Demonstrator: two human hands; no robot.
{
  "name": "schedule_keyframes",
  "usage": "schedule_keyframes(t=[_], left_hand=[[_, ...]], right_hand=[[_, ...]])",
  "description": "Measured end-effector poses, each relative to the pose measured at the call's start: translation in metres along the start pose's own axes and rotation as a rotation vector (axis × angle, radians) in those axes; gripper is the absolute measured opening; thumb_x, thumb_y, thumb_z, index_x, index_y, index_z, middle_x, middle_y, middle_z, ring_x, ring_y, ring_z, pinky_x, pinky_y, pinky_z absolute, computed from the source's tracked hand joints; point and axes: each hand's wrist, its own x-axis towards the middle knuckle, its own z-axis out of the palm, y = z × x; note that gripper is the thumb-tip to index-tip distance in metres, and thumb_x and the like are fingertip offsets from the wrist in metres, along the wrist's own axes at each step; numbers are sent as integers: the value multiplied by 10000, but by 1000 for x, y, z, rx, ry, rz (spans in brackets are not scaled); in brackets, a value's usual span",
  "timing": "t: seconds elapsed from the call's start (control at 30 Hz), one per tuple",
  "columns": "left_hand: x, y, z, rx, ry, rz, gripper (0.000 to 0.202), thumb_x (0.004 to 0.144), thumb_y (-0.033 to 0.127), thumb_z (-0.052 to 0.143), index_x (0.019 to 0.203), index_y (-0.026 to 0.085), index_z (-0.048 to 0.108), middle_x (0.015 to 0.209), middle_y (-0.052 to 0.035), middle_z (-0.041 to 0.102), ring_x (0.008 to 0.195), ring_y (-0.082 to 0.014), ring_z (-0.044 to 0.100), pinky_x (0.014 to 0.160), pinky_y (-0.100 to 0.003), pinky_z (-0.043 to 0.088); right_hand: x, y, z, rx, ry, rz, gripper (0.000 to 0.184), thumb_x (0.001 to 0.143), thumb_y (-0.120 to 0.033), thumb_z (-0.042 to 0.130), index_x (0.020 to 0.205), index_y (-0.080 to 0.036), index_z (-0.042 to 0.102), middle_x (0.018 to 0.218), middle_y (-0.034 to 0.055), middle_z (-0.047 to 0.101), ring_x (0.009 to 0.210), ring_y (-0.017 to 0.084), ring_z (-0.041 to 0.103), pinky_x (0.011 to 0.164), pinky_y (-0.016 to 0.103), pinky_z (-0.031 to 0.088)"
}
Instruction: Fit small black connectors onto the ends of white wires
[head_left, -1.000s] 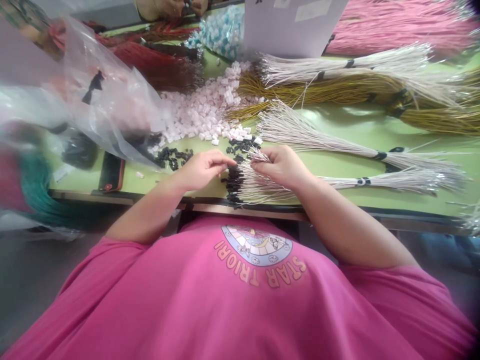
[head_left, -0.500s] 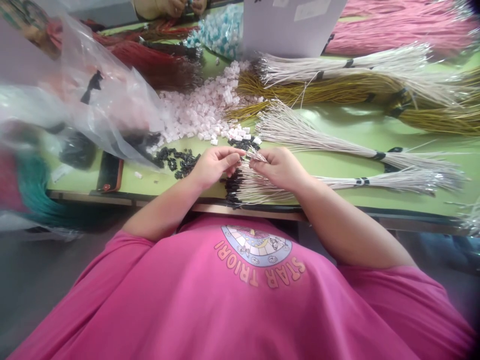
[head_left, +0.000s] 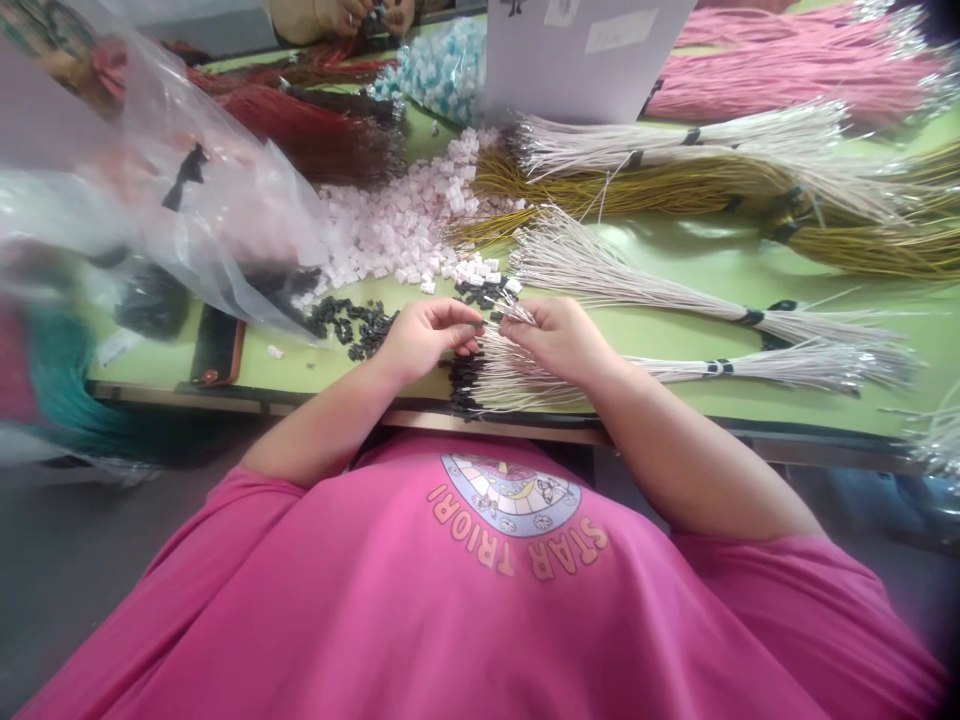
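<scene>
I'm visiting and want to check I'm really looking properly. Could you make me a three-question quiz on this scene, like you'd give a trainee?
1. True or false: the right hand holds red wires.
2. What colour are the top-right wires? (A) green (B) pink (C) black
3. Which is nearer the shirt: the left hand or the white parts?

Key:
1. False; it holds white wires.
2. B
3. The left hand

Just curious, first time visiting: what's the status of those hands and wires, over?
Right hand gripping white wires near their tips. Left hand close beside, in a pinch, contents unclear. Loose black pieces near left hand; nothing seen blocking either hand.
</scene>
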Motion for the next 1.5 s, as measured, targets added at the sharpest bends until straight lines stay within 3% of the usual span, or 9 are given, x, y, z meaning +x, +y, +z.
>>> schedule_keyframes(t=[0.6,0.8,0.9,0.97,1.03,1.2,1.27,1.37,1.5], left_hand=[[-4,3,3,66,29,0,251,683,294,723,869,129,688,615,-17,662,557,-110,615,587,-260,528],[-8,1,13,288,9,118,124,739,228,662,823,147,700,621,-5,659,546,-102,597,555,-231,493],[-12,3,12,447,18,252,115,767,212,637,845,164,706,735,-20,692,631,-111,620,643,-245,510],[-15,8,2,588,1,353,128,783,233,631,869,178,709,832,-31,701,731,-127,633,723,-261,512],[-14,15,-17,756,-22,372,164,801,256,615,918,190,708,904,-36,695,793,-141,629,771,-277,506],[8,18,-89,1308,126,75,320,842,174,454,1054,192,693,1109,-78,652,1006,-231,594,916,-373,452],[21,13,-111,1434,66,-51,335,820,187,467,1064,198,697,1138,-92,641,1038,-268,585,932,-387,439],[31,7,-124,1434,-20,-93,311,809,238,488,1027,216,709,1127,-79,646,1015,-264,598,908,-359,451],[30,8,-120,1337,-27,-119,268,797,336,526,948,206,706,1030,-73,675,905,-242,625,830,-340,478]], right_hand=[[0,-3,0,-5,-27,32,264,777,-309,503,574,-171,407,547,-45,344,553,76,330,536,233,240],[-1,-1,2,-17,-42,-2,247,772,-318,517,590,-157,475,559,-35,395,566,83,360,537,228,256],[-1,1,1,-54,-37,-17,256,762,-309,540,566,-153,495,545,-33,402,560,85,369,540,234,265],[0,2,-1,-44,-10,-56,228,748,-309,572,591,-145,559,569,-22,464,584,97,420,568,239,302],[0,4,-3,27,28,-70,180,731,-311,607,682,-143,645,649,-1,568,645,122,502,617,248,353],[0,8,-8,140,13,23,196,681,-309,667,806,-167,721,728,20,675,695,163,593,645,272,411],[0,7,-9,133,-11,45,168,689,-306,656,756,-163,715,706,23,677,671,160,595,633,273,411],[0,3,-9,123,-42,67,182,723,-314,616,668,-150,673,666,32,664,616,139,575,594,262,393],[0,-4,-8,110,-77,98,206,752,-318,572,636,-150,599,556,-5,588,489,88,474,515,239,333]])
